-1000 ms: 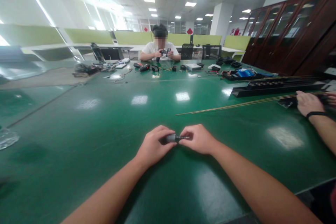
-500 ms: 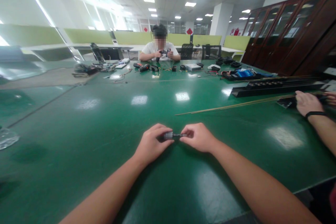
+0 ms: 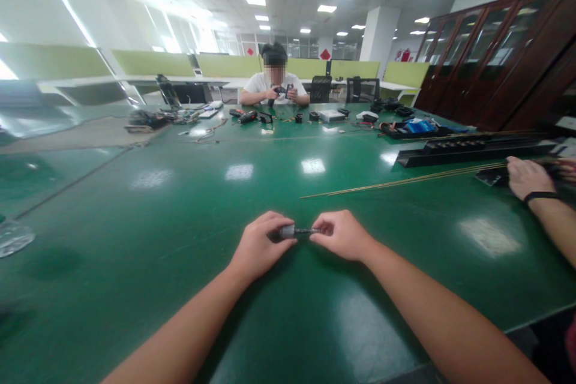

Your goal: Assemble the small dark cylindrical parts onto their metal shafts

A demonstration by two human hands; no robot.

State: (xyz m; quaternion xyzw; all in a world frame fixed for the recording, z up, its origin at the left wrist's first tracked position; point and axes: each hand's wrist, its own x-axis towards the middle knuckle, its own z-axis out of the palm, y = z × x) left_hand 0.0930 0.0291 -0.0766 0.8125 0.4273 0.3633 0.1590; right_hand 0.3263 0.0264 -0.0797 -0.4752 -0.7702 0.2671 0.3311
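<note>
Between thumb and fingers, my left hand grips a small grey cylinder. A thin dark shaft extends rightward from the cylinder. Its far end is pinched by the fingertips of my right hand. The two hands face each other a short gap apart, low over the green table. What lies inside the curled right fingers is hidden.
Thin brass-coloured rods lie beyond my right hand, reaching a co-worker's hand at the right. Behind them is a long black channel. A person sits opposite, behind scattered tools and small black parts.
My left hand and the cylinder have shifted very slightly left, and my right hand very slightly right. Both grips look the same.
</note>
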